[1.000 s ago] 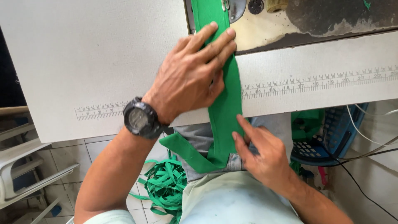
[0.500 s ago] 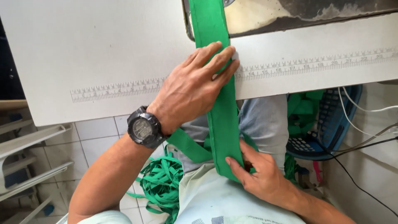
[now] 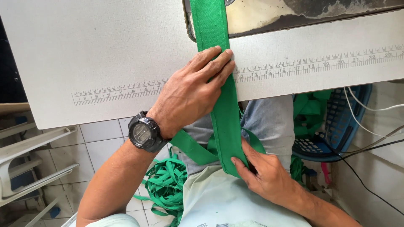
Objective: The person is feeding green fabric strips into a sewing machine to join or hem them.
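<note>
A long green fabric strap (image 3: 219, 96) runs down the white sewing table (image 3: 92, 54) from the machine bed at the top and hangs over the table's front edge into my lap. My left hand (image 3: 191, 90), with a black watch on the wrist, lies flat on the table and presses its fingers on the strap. My right hand (image 3: 263, 174) is below the table edge at my lap, pinching the strap's folded lower end.
The worn metal machine bed (image 3: 294, 14) sits at the top. A pile of green straps (image 3: 166, 185) lies on the tiled floor by my left knee. A blue basket (image 3: 336, 126) with green fabric stands at the right, near cables. White plastic furniture is at left.
My left hand has slid toward me along the strap, and my right hand has moved lower into my lap with the strap's end. The view has tilted slightly.
</note>
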